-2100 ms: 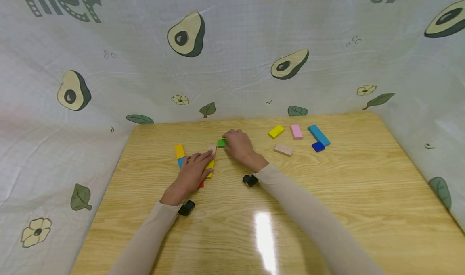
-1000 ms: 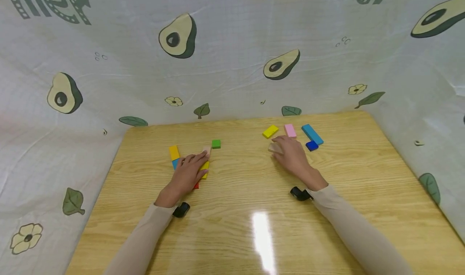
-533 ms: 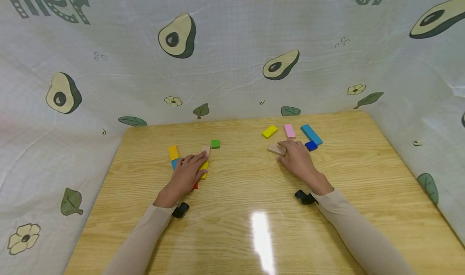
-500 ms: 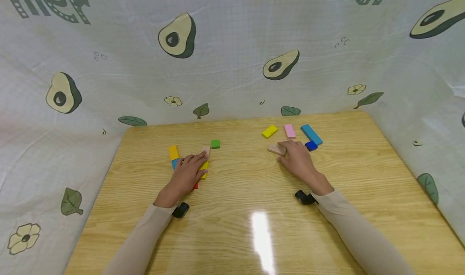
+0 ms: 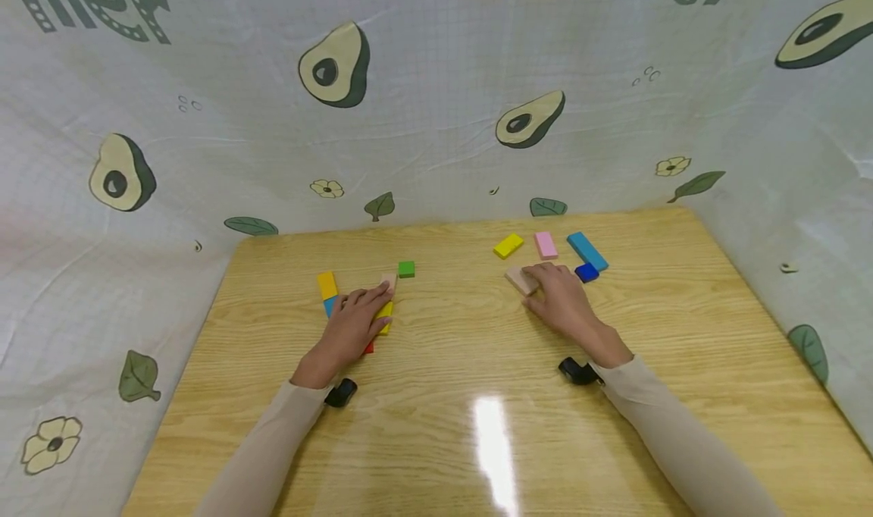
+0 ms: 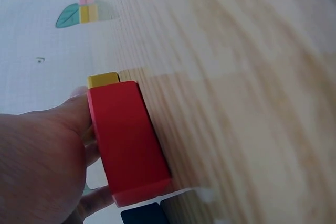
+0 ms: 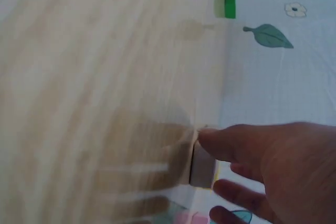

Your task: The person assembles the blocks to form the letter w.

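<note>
My left hand (image 5: pixel 353 326) rests over a row of small blocks, fingers spread forward, covering part of them. Around it show an orange block (image 5: pixel 327 284), a light blue block (image 5: pixel 330 305), a yellow block (image 5: pixel 386 318), a plain wooden block (image 5: pixel 389 280) under the fingertips and a red block (image 6: pixel 128 137), large in the left wrist view. Just beyond, a green block (image 5: pixel 406 269) lies alone. On the right side, my right hand (image 5: pixel 561 297) pinches another plain wooden block (image 5: pixel 520 280) between thumb and fingers, low at the tabletop; the right wrist view shows the thumb at its end.
Behind the right hand lie a yellow block (image 5: pixel 508 245), a pink block (image 5: pixel 546 245), a long blue block (image 5: pixel 587 251) and a dark blue block (image 5: pixel 586 273). A cloth (image 5: pixel 436 108) printed with avocados hangs behind the wooden table (image 5: pixel 436 426).
My right hand has let go of the green block and moved right to the plain wooden block, which has since turned slightly. My left hand has stayed over its blocks.
</note>
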Available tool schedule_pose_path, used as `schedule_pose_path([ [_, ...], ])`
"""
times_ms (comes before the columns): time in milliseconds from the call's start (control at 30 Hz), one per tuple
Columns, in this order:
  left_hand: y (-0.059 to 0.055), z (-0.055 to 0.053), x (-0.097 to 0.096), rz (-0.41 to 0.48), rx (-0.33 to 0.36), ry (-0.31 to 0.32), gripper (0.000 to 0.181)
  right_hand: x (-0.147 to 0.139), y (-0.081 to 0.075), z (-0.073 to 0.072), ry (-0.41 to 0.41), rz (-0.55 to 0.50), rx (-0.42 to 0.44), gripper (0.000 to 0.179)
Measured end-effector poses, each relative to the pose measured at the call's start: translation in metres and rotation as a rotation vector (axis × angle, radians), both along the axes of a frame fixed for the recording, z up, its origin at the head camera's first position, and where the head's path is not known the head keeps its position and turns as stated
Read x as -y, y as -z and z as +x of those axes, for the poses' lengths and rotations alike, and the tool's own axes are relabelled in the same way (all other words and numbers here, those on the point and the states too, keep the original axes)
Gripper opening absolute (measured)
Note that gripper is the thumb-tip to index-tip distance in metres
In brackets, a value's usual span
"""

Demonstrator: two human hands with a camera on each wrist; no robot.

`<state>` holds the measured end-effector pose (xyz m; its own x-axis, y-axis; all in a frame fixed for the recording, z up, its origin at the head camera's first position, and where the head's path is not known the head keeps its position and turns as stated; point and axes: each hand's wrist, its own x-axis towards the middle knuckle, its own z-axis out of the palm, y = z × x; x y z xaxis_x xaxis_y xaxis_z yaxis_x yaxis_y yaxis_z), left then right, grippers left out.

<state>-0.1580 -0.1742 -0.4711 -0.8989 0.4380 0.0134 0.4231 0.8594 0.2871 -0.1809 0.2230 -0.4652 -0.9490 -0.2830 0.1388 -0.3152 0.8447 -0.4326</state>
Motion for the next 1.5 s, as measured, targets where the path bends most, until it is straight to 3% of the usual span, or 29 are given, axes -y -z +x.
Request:
schedule_pose_path([
  [233,0.000,0.000,0.000,0.005,-0.003,0.006,0.054,-0.006,-0.007,-0.014,-0.173,0.040,0.084,0.068],
  [500,0.001,-0.001,-0.001,0.008,0.003,0.013,0.053,-0.010,-0.009,-0.027,-0.298,0.079,0.121,0.063],
  [700,0.001,0.000,-0.001,0.003,0.008,0.009,0.054,-0.011,-0.007,-0.033,-0.301,0.104,0.107,0.055],
  [867,0.000,0.001,-0.001,0.012,0.006,0.010,0.054,-0.003,-0.004,-0.032,-0.293,0.064,0.093,0.056],
  [1233,-0.002,0.000,-0.001,-0.002,0.030,0.000,0.053,0.048,-0.010,-0.026,-0.319,0.037,0.072,0.059],
  [1500,-0.004,0.000,0.000,0.003,0.007,0.002,0.052,0.085,-0.010,-0.030,-0.348,0.030,0.035,0.058],
])
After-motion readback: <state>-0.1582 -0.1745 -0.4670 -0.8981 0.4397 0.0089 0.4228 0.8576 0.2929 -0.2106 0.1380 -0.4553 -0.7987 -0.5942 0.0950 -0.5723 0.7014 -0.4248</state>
